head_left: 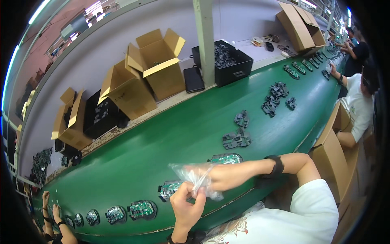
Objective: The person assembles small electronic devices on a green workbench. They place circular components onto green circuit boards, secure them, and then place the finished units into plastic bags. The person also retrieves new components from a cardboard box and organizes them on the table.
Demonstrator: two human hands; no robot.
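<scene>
A crumpled clear plastic bag (191, 175) is between my hands above the near edge of the green belt. My left hand (186, 206) pinches its lower part between thumb and fingers. My right hand (222, 177) reaches across from the right against the bag, its fingers covered by the film, so their grip is hidden. Behind the hands, partly covered, lie a green circuit board in a dark shell (168, 189) and another board (227, 159). To the left sits a further board in a dark shell (143, 209).
The green conveyor belt (162, 130) carries dark plastic parts (237, 138) and several boards. Behind it stand cardboard boxes (162, 77) and a black bin (233, 73). Another person's hands (55, 209) are at far left; a person in white (355, 103) sits at right beside a carton (335, 150).
</scene>
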